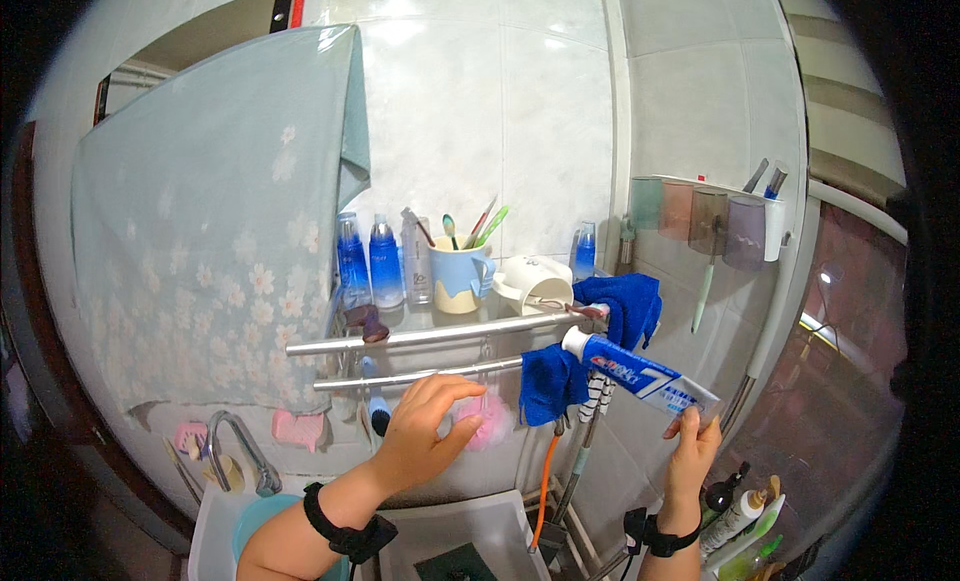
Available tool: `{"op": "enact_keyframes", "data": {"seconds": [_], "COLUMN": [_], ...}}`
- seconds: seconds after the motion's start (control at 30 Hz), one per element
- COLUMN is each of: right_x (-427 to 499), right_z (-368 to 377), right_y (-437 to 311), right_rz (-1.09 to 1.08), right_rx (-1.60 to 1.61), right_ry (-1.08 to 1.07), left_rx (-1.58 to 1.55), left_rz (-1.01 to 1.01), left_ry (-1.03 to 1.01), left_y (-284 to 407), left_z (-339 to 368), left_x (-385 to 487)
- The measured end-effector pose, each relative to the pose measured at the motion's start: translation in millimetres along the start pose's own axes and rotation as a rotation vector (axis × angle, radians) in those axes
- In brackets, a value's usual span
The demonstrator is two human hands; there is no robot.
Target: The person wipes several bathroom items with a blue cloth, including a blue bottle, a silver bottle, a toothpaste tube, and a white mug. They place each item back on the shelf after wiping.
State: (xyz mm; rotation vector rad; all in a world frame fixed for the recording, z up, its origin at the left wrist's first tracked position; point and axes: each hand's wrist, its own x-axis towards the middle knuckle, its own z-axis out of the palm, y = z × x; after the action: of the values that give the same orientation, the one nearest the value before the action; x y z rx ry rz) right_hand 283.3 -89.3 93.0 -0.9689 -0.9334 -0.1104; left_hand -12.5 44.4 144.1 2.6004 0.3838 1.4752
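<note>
A blue and white toothpaste tube [645,374] is pinched at its flat end by my right hand [695,438]. Its white cap points up and to the left, in front of the blue cloths. My left hand [433,423] is raised with thumb and fingers apart and nothing between them. Just behind its fingertips hangs a pink bath puff [486,423]. On the glass shelf stands a blue and cream mug [456,281] with toothbrushes in it. Beside it a white mug [534,284] lies on its side.
Metal rails [442,333] run along the shelf front, with a blue cloth [553,386] over them. Left are blue bottles [386,266] and a hanging flowered cloth [217,243]. Below are a faucet [238,446] and a white sink [457,521]. Cups [709,221] hang on the right wall.
</note>
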Motion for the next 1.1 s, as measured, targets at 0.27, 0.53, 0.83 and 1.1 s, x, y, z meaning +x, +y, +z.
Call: {"op": "enact_keyframes", "data": {"seconds": [0.27,0.53,0.83,1.1], "right_x": [-10,2,1,6], "right_z": [-1,-4,-11,-11], "right_y": [31,50,58,65], "right_rz": [0.103,0.202,0.275,0.278], "right_rx": [0.074,0.142,0.152,0.13], "right_ry": [-0.009,0.021,0.058,0.063], "left_rx": [0.233,0.447,0.598,0.266], "left_rz": [0.043,-0.017,-0.057,-0.214], "left_ry": [-0.065,-0.106,-0.303,-0.247], "left_y": [-16,-27,-49,-63], "left_z": [14,38,62,59], "left_x": [46,108,134,141]}}
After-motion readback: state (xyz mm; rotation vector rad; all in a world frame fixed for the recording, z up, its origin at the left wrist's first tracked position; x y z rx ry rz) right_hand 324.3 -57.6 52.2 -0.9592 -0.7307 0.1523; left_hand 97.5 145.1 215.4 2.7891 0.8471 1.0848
